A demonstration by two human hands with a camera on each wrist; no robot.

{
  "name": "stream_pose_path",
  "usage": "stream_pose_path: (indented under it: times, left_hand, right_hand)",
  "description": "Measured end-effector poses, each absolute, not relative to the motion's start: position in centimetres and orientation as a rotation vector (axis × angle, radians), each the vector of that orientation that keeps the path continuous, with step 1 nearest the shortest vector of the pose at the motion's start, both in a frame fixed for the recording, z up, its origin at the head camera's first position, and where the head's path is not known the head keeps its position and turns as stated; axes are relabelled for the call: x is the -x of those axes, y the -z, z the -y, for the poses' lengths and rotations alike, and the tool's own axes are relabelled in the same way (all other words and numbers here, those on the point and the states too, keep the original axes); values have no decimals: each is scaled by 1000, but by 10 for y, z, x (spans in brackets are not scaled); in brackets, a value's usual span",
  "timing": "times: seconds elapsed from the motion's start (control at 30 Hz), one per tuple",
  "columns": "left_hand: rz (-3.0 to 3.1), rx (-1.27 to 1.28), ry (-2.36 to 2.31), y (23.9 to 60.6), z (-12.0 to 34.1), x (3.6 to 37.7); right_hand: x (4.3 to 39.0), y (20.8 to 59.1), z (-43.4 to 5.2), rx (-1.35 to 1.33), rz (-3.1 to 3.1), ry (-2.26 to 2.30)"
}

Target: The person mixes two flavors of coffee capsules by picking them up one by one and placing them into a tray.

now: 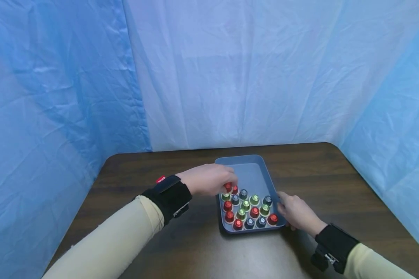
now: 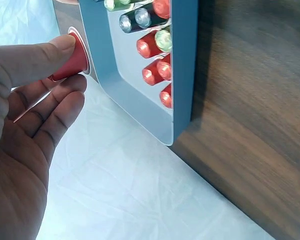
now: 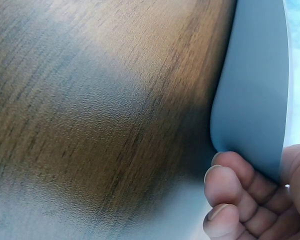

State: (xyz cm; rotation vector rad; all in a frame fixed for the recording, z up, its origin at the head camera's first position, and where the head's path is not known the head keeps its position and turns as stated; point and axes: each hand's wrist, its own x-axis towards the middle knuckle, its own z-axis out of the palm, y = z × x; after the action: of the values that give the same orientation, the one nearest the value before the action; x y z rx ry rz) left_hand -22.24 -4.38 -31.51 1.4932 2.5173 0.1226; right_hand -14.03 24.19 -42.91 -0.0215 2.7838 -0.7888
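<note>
My left hand point(image 1: 208, 179) pinches a red coffee capsule point(image 2: 76, 61) between thumb and fingers, over the left side of a blue-grey tray point(image 1: 248, 171). The capsule's pale rim faces the tray in the left wrist view. Red, green and dark blue capsules stand in the tray's near half, among them a green capsule point(image 1: 254, 200) and a dark blue capsule point(image 1: 261, 222). At the near right corner, my right hand point(image 1: 298, 213) grips the tray, thumb at the rim and fingers curled against the outer wall point(image 3: 250, 95).
The tray lies on a dark wooden table point(image 1: 181, 248) with rounded far corners. Blue-white sheets point(image 1: 248, 77) hang behind and at both sides. A small red item point(image 1: 160, 179) with white marks shows past the left wrist, mostly hidden.
</note>
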Motion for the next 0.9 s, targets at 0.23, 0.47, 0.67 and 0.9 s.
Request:
stream_pose_path:
  times: [0.23,0.47,0.67,0.9]
  left_hand:
    - [-2504,-1497,-118,318,24,233]
    - [-2508,-1433,-140,331,5,242]
    - [-2493,-1363,-173,342,-7,249]
    - [-2524,-1289,-125,356,-18,256]
  right_hand:
    - [141,429,-242,14,-2780,794]
    - [140,429,-243,10,-2769,795]
    - [140,428,-242,16,-2762,803]
    - [141,427,-243,17,-2757,796]
